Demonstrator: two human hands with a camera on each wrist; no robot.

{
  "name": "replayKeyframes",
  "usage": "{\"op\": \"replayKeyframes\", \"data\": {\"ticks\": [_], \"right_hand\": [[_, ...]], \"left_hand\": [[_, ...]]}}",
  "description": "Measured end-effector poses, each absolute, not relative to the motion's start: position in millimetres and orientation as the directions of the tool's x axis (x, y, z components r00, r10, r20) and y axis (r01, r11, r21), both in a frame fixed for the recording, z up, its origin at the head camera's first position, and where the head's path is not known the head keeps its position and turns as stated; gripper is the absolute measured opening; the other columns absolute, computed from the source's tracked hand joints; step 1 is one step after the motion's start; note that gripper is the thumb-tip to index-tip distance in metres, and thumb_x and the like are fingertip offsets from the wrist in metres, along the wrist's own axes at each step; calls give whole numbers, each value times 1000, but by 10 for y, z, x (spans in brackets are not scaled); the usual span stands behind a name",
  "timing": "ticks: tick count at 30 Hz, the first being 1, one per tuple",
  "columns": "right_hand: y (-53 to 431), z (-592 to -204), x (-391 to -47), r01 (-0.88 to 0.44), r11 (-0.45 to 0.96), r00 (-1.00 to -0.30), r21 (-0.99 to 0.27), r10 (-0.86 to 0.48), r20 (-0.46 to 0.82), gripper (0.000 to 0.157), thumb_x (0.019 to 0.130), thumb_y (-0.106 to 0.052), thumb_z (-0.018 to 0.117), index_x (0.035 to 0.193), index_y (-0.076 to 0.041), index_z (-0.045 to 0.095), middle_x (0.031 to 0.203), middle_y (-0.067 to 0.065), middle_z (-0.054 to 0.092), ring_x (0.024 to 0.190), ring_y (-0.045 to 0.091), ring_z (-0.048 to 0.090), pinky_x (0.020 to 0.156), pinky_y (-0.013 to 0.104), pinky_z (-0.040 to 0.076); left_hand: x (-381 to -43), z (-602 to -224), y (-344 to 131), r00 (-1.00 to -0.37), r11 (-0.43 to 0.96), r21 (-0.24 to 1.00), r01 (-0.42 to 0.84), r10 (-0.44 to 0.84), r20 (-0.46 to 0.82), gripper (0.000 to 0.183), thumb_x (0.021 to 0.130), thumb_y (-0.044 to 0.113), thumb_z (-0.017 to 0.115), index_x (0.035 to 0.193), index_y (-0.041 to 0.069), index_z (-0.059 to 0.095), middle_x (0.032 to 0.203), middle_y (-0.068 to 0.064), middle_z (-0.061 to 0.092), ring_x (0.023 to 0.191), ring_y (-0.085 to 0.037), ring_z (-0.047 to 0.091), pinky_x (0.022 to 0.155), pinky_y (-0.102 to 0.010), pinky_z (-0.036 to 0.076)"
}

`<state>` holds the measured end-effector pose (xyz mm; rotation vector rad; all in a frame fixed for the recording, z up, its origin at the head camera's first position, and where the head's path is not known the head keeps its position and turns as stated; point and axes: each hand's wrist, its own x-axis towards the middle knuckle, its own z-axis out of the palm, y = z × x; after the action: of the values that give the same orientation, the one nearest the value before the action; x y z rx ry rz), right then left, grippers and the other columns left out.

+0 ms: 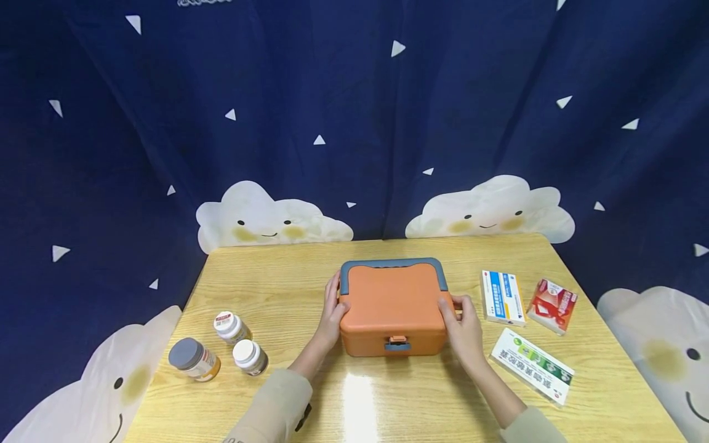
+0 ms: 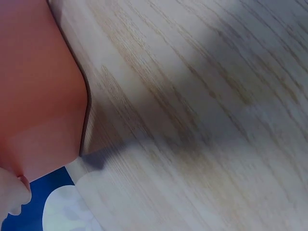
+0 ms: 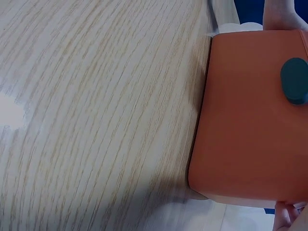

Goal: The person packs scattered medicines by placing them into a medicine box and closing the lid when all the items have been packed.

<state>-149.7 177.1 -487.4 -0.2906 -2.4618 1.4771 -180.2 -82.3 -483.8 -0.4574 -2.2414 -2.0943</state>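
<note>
An orange storage box [image 1: 393, 301] with a blue-grey handle along its back edge sits closed on the wooden table. Its latch [image 1: 397, 344] faces me at the front. My left hand [image 1: 332, 312] grips the box's left side, the thumb on the lid's edge. On the opposite side, my right hand [image 1: 464, 323] holds it with the thumb on top and the fingers around the side. In the left wrist view, fingers [image 2: 13, 192] show at the lower left beside the orange wall [image 2: 38, 91]. The right wrist view has the front face [image 3: 245, 125] and latch [image 3: 294, 81].
Left of the box stand a grey-lidded jar [image 1: 194, 360] and two white-capped bottles, one farther back [image 1: 231, 327] and one nearer [image 1: 250, 357]. At right lie a blue-white carton [image 1: 502, 298], a red carton [image 1: 552, 306] and a long green-white carton [image 1: 533, 366]. A dark blue curtain [image 1: 365, 178] hangs behind.
</note>
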Motion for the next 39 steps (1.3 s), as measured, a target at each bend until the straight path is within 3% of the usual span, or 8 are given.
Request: {"op": "replayKeyframes", "data": {"ticks": [11,20,25,30,32,34,36,39], "right_hand": [[1785,-4863,-1445,32,470,-943,-882,306,129,38,92,-35,50,111,-3,52,102,13,57,80,15,48,69,20,37],[1808,-4854,-1445,18,501,-945,-865,290,149,39,90,-36,52,112,-3,52,102,14,58,79,20,51,68,28,40],[1935,-4864,-1506,-30,484,-978,-874,167,126,44,92,-33,49,121,0,46,109,18,54,93,25,52,75,26,42],[2142,-4909,-1579,-231,436,-973,-870,-82,218,54,92,-20,50,139,-4,29,132,20,40,119,32,39,94,46,33],[2226,-4927,-1600,-320,430,-947,-844,-181,266,64,88,-15,56,143,-8,23,140,19,32,126,36,31,98,55,25],[2296,-4942,-1619,-385,437,-919,-813,-258,297,76,83,-14,63,145,-13,19,145,16,27,129,38,26,97,62,21],[2350,-4954,-1635,-423,454,-900,-784,-310,307,87,78,-21,70,147,-17,16,147,13,24,131,40,24,94,66,20],[2393,-4961,-1652,-446,490,-886,-749,-361,291,102,71,-38,75,148,-21,11,150,10,19,133,41,20,91,70,20]], "left_hand": [[-1773,-4827,-795,-957,41,974,221,200,209,70,81,5,35,145,-2,6,148,-22,1,134,-38,10,102,-56,17],[-1765,-4818,-815,-950,88,963,256,207,234,68,83,6,36,144,-2,8,147,-24,2,134,-39,11,103,-57,15],[-1771,-4798,-839,-930,122,936,329,212,299,65,85,0,39,142,-8,10,147,-27,4,132,-42,14,100,-58,22],[-1760,-4843,-923,-876,187,869,459,257,408,61,88,-1,44,140,-12,14,146,-29,9,133,-44,11,100,-62,16],[-1770,-4916,-974,-844,209,829,518,283,456,61,89,4,47,140,-11,17,146,-30,11,133,-45,12,99,-65,15],[-1795,-5020,-1026,-815,240,788,567,304,494,62,93,20,47,140,-9,19,146,-27,12,134,-44,12,98,-67,14],[-1827,-5126,-1073,-793,275,751,601,324,516,72,93,42,44,141,-7,20,147,-25,12,134,-42,12,96,-68,16],[-1866,-5242,-1131,-771,328,702,632,356,528,92,84,67,34,144,-1,18,149,-21,12,136,-36,12,95,-68,18]]}}
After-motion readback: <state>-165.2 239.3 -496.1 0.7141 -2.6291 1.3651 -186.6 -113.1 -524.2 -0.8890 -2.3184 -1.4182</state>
